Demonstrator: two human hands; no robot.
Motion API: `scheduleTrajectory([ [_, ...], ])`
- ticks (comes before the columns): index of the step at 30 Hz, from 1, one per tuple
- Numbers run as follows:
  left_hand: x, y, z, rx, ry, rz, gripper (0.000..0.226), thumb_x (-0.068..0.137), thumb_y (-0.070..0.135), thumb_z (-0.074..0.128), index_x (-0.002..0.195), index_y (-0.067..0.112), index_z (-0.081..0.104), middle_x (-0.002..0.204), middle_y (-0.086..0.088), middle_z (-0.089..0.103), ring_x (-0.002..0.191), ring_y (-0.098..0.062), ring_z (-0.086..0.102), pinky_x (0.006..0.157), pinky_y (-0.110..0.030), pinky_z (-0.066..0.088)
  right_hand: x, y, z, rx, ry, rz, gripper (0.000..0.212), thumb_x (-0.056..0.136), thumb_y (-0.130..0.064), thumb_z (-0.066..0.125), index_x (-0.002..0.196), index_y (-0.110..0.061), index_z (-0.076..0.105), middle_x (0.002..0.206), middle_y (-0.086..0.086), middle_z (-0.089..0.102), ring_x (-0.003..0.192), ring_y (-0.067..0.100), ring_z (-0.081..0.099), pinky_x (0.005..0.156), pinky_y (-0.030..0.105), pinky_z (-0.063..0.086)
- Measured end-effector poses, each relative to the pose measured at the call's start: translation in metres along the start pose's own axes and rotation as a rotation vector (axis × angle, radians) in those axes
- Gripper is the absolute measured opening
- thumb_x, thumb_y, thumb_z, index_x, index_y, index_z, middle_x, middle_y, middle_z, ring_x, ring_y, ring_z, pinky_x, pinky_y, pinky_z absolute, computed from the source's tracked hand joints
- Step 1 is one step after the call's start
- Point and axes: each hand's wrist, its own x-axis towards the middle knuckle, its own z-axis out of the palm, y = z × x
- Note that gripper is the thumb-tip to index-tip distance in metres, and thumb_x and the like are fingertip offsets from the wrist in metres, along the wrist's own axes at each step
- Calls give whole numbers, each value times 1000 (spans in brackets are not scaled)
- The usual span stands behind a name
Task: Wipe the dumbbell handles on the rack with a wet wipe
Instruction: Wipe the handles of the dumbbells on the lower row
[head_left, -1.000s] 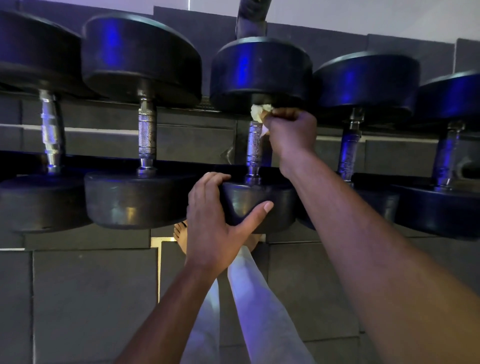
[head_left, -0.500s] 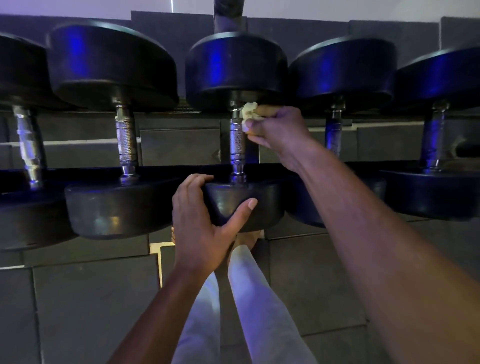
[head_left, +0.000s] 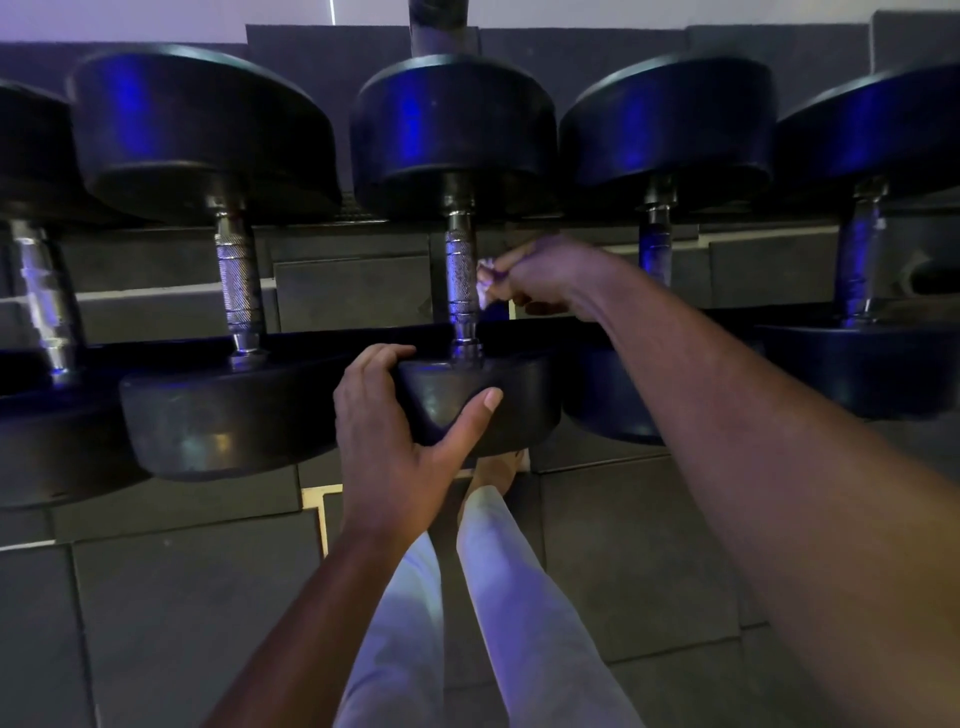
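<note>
Several black dumbbells lie in a row on a dark rack (head_left: 156, 358). The middle dumbbell's knurled steel handle (head_left: 459, 275) runs between its far head (head_left: 452, 130) and near head (head_left: 514, 405). My left hand (head_left: 395, 436) grips the near head's left edge, fingers over its top and thumb across its face. My right hand (head_left: 540, 275) pinches a crumpled pale wet wipe (head_left: 485, 283) just right of the handle's lower half; whether the wipe touches the metal is unclear.
Neighbouring handles stand left (head_left: 239, 280) and right (head_left: 655, 244) of the middle one, with further dumbbells at both edges. Dark floor tiles (head_left: 182, 597) lie below the rack. My legs in pale trousers (head_left: 519, 597) and bare feet are under the dumbbell.
My right hand with the wipe has slid from the top of the middle handle, near the far head, down and to the right side of it. My left hand keeps its grip.
</note>
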Motion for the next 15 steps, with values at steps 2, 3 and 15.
scheduleTrajectory([
  [2, 0, 0, 0, 5, 7, 9, 84, 82, 75, 76, 140, 18, 56, 140, 6, 52, 132, -13, 47, 110, -12, 31, 0, 8, -2, -34, -76, -51, 7, 93, -21, 79, 98, -20, 83, 79, -15, 75, 78, 1, 62, 70, 16, 47],
  [3, 0, -1, 1, 8, 10, 12, 84, 83, 75, 76, 140, 17, 56, 140, 5, 53, 132, -13, 48, 110, -11, 31, 0, 11, -1, -48, -89, -81, 8, 93, -22, 80, 99, -21, 84, 82, -17, 76, 85, 0, 64, 75, 12, 47],
  [15, 0, -1, 1, 25, 1, -6, 88, 81, 80, 76, 141, 18, 56, 142, 3, 54, 134, -16, 49, 114, -28, 40, -41, -29, -7, -352, -24, -416, 21, 86, -44, 82, 83, -23, 84, 79, -1, 77, 70, 1, 64, 72, 28, 48],
])
